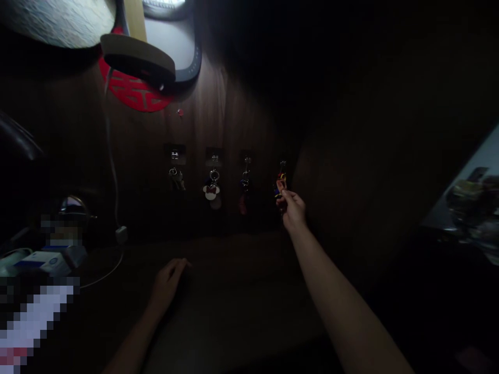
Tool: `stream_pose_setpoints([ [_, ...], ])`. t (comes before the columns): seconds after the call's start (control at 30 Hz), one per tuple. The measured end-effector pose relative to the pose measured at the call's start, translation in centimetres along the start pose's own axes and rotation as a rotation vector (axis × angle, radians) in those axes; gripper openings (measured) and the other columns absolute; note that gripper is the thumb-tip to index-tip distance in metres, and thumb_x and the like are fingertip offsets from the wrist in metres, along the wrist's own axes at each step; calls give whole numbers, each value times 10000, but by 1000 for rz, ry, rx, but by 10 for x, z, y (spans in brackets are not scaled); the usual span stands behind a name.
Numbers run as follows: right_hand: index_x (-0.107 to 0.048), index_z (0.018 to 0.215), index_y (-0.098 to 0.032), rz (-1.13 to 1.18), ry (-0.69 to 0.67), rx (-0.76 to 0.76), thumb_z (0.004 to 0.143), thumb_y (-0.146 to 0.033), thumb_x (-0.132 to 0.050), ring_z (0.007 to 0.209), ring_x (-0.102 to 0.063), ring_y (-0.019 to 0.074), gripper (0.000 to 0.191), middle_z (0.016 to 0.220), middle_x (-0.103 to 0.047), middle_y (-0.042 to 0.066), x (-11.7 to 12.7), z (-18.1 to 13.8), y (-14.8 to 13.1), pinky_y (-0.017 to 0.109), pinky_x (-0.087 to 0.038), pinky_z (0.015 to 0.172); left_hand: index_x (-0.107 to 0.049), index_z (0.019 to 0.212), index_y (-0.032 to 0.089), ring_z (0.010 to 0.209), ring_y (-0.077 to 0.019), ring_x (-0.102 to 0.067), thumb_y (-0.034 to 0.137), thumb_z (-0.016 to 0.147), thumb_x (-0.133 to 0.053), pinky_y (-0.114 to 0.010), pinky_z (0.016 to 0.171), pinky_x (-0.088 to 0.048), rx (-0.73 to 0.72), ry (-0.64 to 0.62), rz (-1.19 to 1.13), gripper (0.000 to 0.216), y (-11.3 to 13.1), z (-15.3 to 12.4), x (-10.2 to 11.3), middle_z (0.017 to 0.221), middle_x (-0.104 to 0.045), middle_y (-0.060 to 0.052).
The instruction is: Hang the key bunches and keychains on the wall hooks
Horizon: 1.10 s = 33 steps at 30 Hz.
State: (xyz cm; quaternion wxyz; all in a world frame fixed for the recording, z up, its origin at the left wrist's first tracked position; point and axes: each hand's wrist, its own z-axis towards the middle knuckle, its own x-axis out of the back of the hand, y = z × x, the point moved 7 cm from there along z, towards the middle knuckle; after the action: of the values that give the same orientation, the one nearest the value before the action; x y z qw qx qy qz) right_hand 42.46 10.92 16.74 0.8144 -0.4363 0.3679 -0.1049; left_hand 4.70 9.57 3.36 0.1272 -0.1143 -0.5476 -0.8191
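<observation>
Dimly lit, colourful charm, pinched, tip of right grip

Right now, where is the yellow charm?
In the head view, right of centre: the yellow charm is in the grip of the right hand, just below the rightmost hook, right of the mouse charm.

Shiny metal keys; wood-grained panel; matt paper-like cutout.
</observation>
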Motion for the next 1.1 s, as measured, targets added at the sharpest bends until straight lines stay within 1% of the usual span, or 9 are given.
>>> stream_pose_setpoints([
  [0.1,-554,674,-177,23,8,31,630,-281,-737,383,-499,43,215,425,-520,-95,-6,18,-8,134,-403,397,-656,643,216,782,-215,-628,542,760,-443,-317,772,-478,20,-20,13,406,1,0,-1,730,-677,-21],
  [0.2,-539,668,-181,7,20,26,641,-294,-740,364,-493,47,232,417,-514,-99,-8,33,-10,127,-381,351,-655,652,215,781,-212,-625,530,770,-431,-314,779,-474,31,-21,13,404,0,1,-1,735,-677,-19],
  [0.43,-536,639,-176,-54,95,-65,691,-215,-687,339,-484,49,165,396,-515,-88,-3,52,6,122,-372,320,-656,649,211,771,-217,-625,550,760,-436,-321,759,-479,46,-18,-3,419,-5,3,-2,722,-675,-21],
  [0.53,-523,622,-176,-62,110,-82,701,-191,-664,324,-473,48,163,378,-501,-92,1,53,14,124,-381,319,-654,646,210,773,-218,-624,562,757,-438,-320,759,-480,47,-17,-19,428,-6,4,-2,724,-677,-26],
  [0.7,-514,616,-179,-78,112,-102,697,-208,-671,320,-480,47,180,386,-503,-97,10,51,24,125,-377,328,-659,644,210,766,-221,-626,594,743,-453,-327,767,-482,50,-16,-33,447,-6,4,-2,728,-687,-27],
  [0.9,-537,655,-180,-97,107,-122,689,-224,-679,377,-536,52,153,447,-556,-88,18,47,34,123,-381,363,-657,646,209,791,-228,-627,610,737,-443,-332,785,-477,55,-15,-22,464,-10,4,-3,738,-688,-28],
  [1.0,-549,676,-184,-110,121,-135,683,-213,-669,408,-555,50,124,482,-587,-84,26,40,42,119,-372,382,-661,657,207,802,-228,-629,598,744,-438,-334,793,-477,57,-15,-15,459,-11,4,-2,747,-689,-30],
  [1.1,-575,711,-193,-130,125,-141,671,-221,-664,481,-597,58,101,560,-640,-66,35,31,51,120,-379,417,-663,647,209,823,-228,-633,594,742,-439,-335,803,-480,67,-7,-14,456,-11,4,-1,764,-694,-31],
])
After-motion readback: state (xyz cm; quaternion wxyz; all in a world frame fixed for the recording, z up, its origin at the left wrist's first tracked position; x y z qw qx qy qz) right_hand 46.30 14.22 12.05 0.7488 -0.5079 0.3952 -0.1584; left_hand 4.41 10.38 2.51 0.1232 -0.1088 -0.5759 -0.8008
